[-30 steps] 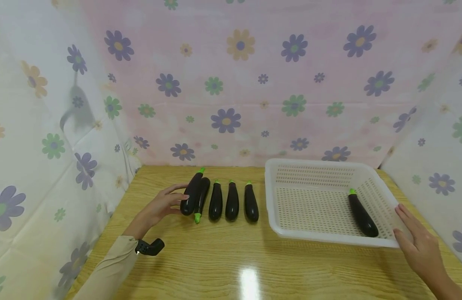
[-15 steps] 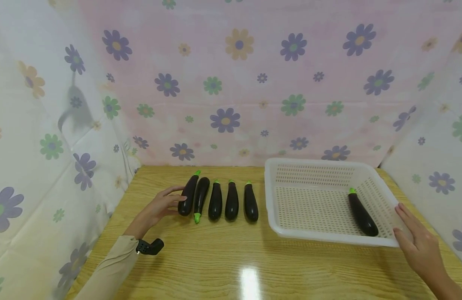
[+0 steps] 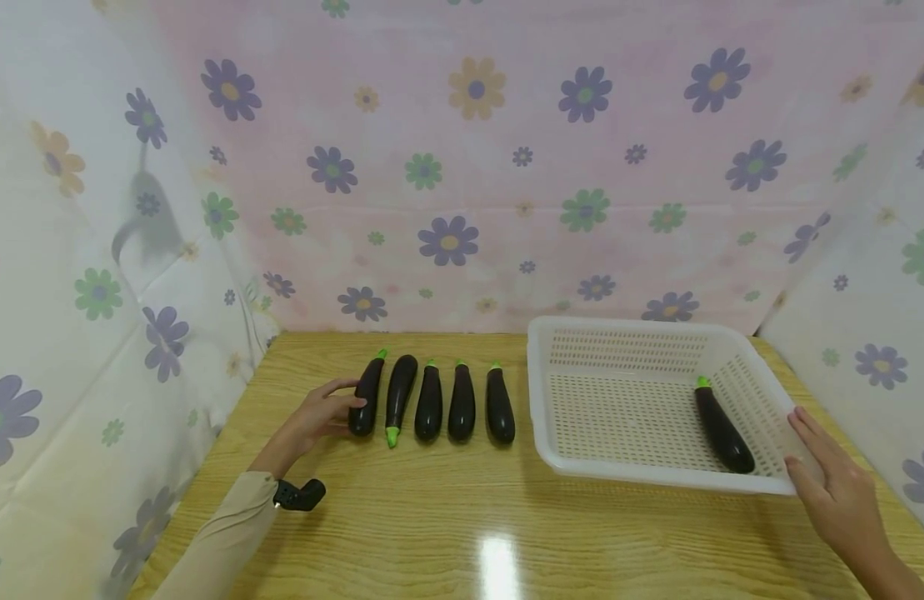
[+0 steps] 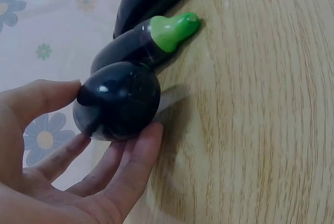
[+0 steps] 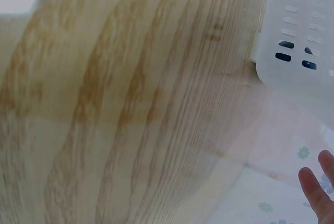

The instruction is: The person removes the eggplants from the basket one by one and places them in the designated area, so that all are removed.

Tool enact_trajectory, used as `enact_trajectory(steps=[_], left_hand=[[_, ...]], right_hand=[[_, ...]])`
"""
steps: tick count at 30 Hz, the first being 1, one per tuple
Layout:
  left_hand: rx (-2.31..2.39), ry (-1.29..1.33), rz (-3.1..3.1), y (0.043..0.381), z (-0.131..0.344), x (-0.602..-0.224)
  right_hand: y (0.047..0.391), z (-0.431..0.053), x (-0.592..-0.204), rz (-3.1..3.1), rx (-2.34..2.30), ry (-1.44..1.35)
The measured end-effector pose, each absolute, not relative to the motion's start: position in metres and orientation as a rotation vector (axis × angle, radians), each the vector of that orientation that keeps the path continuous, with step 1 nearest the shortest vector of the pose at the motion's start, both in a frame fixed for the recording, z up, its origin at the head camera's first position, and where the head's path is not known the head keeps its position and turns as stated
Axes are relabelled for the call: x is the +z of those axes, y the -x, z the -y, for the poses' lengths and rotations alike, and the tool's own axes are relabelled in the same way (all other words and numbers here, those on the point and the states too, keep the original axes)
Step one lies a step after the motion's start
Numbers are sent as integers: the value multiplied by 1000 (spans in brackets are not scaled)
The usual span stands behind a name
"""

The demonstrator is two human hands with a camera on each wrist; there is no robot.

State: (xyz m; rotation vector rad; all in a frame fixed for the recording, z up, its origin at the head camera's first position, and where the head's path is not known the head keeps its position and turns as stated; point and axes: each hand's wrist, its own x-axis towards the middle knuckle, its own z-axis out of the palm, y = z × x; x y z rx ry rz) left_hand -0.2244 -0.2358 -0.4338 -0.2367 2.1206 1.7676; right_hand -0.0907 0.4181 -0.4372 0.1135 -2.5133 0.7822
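Note:
My left hand (image 3: 319, 416) holds the leftmost eggplant (image 3: 367, 398) by its side, thumb on one side and fingers on the other. In the left wrist view its glossy dark round end (image 4: 117, 101) faces the camera. Just right of it lies an eggplant (image 3: 401, 392) turned the other way, its green stem toward me. My right hand (image 3: 836, 475) touches the right side of a white plastic basket (image 3: 619, 472) with fairly straight fingers. Inside the basket, near its right wall, lies one eggplant (image 3: 722, 429). Only fingertips (image 5: 314, 187) of the right hand show in the right wrist view.
Three more eggplants, one left (image 3: 429, 404), one middle (image 3: 462, 404) and one right (image 3: 499, 406), lie in the row between the left hand and the basket. They stand on a wooden table (image 3: 402, 525). Flowered cloth (image 3: 491, 183) encloses the back and sides.
The held eggplant has moved left and down, away from its neighbour, and stands more upright in line with the row. My right hand and the basket have stayed in place.

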Motion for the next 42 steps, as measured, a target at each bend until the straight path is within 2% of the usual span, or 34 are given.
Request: enact_trajectory(steps=[27, 42], left_hand=[[1641, 162, -2267, 222, 235, -436], [1638, 81, -2374, 211, 232, -405]], right_hand=[[89, -415, -436, 2479, 787, -120], [89, -414, -436, 2471, 765, -117]])
